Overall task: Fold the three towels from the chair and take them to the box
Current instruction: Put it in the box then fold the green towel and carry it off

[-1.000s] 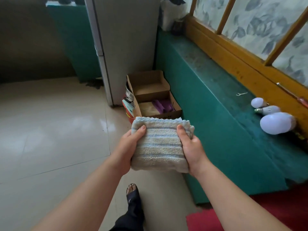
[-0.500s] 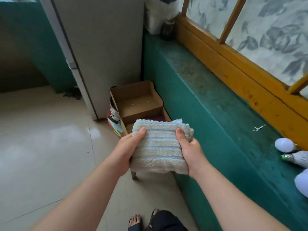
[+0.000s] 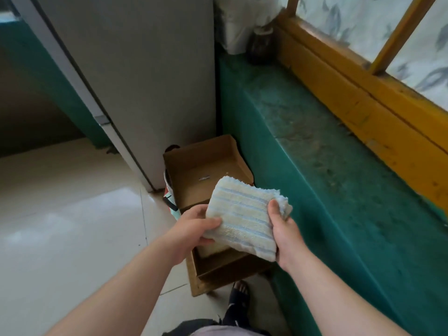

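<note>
Pale glossy floor tiles (image 3: 60, 226) fill the left side of our view, and a green painted ledge (image 3: 327, 166) runs along the right under a yellow wooden window frame (image 3: 363, 100). Between them a grey refrigerator (image 3: 145, 69) stands, and an open cardboard box (image 3: 208, 166) lies on the floor in front of it, just beside the ledge. We hold a folded striped towel (image 3: 244, 217) over the near part of the box, tilted, with its far corner higher. Our left hand (image 3: 194, 231) grips the left edge, thumb on top. Our right hand (image 3: 283, 234) grips the right edge, thumb pressed on the cloth. Below, we see one foot in a dark sandal (image 3: 238, 297).
</note>
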